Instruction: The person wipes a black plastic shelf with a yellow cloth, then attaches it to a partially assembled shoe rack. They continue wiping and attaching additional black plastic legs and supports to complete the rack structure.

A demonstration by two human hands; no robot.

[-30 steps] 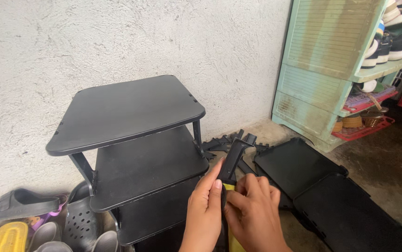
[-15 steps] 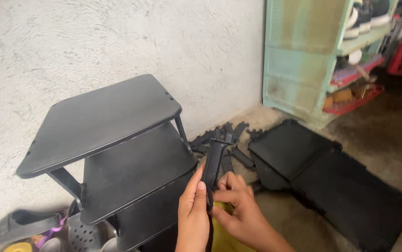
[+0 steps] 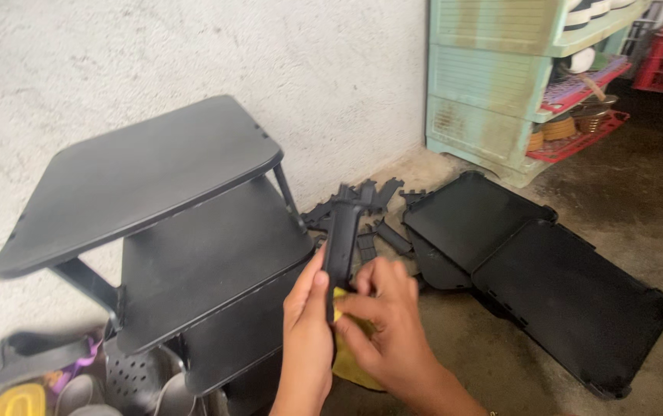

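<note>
Both hands grasp: left hand [image 3: 306, 327] grips black plastic post [image 3: 340, 243], right hand [image 3: 387, 320] pinches yellow cloth [image 3: 350, 358], near black rack [image 3: 169, 231].

rough white wall [image 3: 154, 54], stained concrete floor [image 3: 639, 208], green cabinet [image 3: 493, 85]

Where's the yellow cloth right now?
In the head view the yellow cloth is low at centre, tucked under the right hand beside the left hand, just below the black post and right of the black shelf rack.
</note>
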